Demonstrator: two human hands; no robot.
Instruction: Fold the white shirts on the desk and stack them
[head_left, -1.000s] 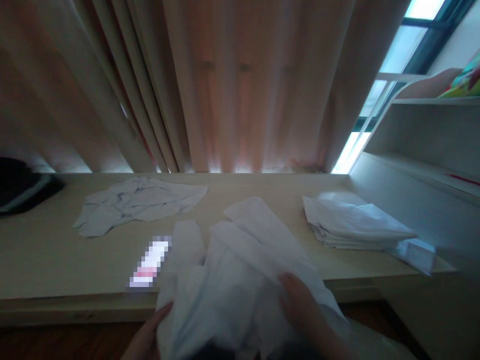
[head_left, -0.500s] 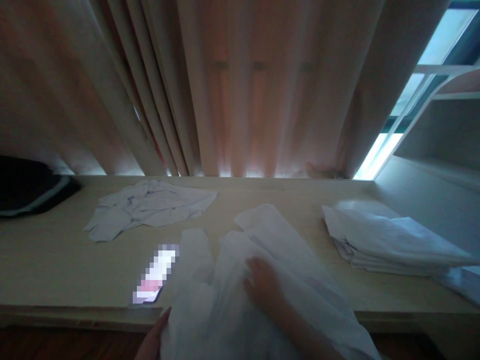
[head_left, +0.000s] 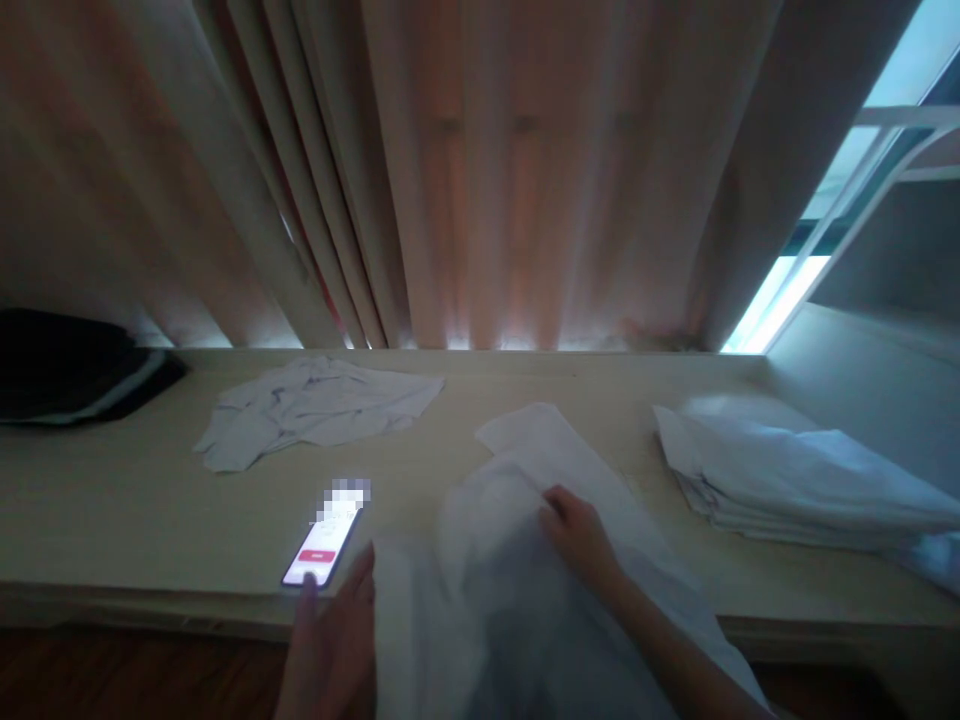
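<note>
A large piece of white cloth (head_left: pixel 517 590) hangs over the front edge of the tabletop, its far end lying on the wood. On its upper right part, my right hand (head_left: pixel 581 540) pinches the fabric between thumb and bent fingers. My left hand (head_left: pixel 334 630) is at the cloth's left edge, fingers stretched out and thumb apart, with no fabric visibly gripped. Just beyond the left thumb lies a phone (head_left: pixel 330 530) with a lit screen; the thumb overlaps its lower end in view, and whether it touches I cannot tell.
Behind the phone lies a crumpled white cloth (head_left: pixel 315 405). Folded white cloths (head_left: pixel 795 480) are stacked at the right, beside a white shelf unit (head_left: pixel 885 370). A black item with a pale stripe (head_left: pixel 67 365) sits far left. Curtains (head_left: pixel 480 180) hang along the back.
My left hand has come up further into view and opened. The cloth's left flap has drawn inward. My right hand has shifted right, from lying on the fabric to pinching it.
</note>
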